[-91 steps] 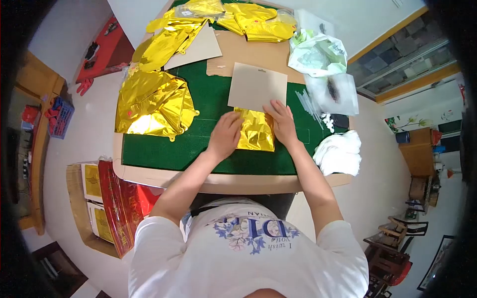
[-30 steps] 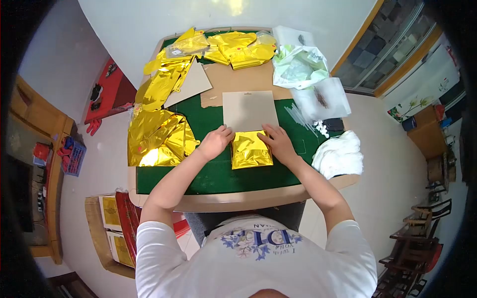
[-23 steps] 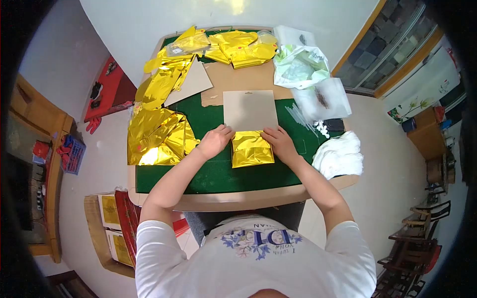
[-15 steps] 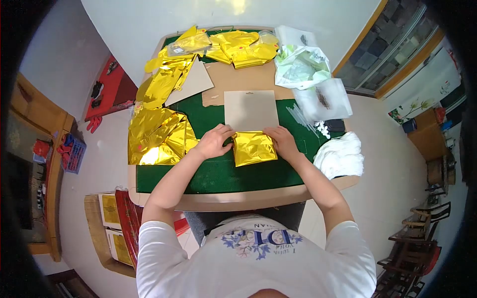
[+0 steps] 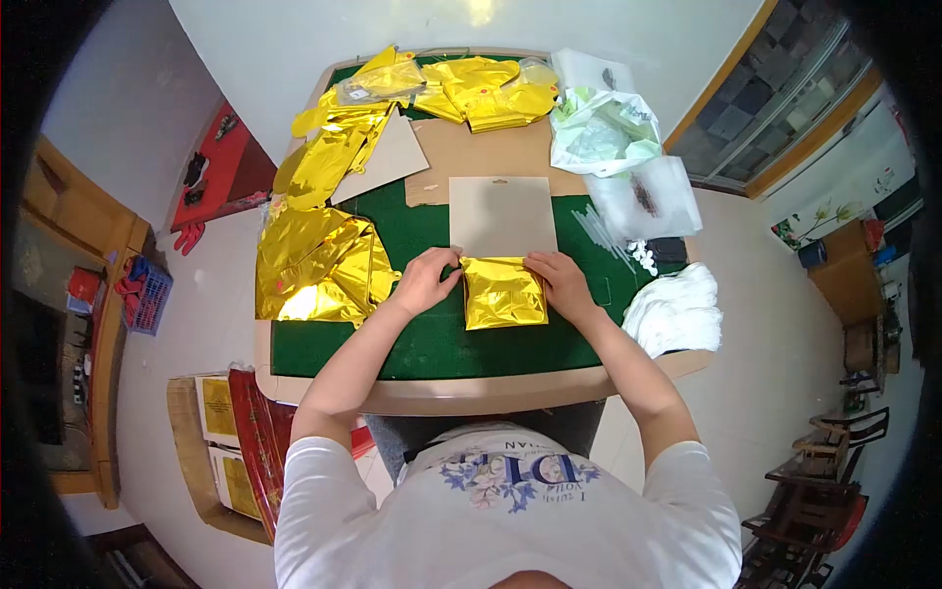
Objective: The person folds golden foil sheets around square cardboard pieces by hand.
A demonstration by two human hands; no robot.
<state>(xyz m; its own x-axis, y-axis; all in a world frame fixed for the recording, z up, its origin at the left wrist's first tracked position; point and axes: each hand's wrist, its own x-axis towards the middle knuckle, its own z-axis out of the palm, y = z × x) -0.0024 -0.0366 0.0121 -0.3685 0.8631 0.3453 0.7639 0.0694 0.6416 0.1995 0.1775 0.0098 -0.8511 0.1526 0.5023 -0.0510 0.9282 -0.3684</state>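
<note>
Both hands now at far corners of folded gold foil (image 5: 504, 294); left hand (image 5: 426, 281) & right hand (image 5: 557, 282) pinch it; foil lies mid worktop (image 5: 432, 344), touching grey card (image 5: 502, 215); folding near done.

A square wooden-edged bench with a green felt top (image 5: 324, 344) stands on a pale tiled floor (image 5: 765, 324). A white wall (image 5: 294, 39) rises behind it, with a glazed window in an orange frame (image 5: 785, 98) to the right. Dark wooden chairs (image 5: 824, 471) stand at lower right, and a brown wooden shelf unit (image 5: 88, 294) lines the left.
</note>
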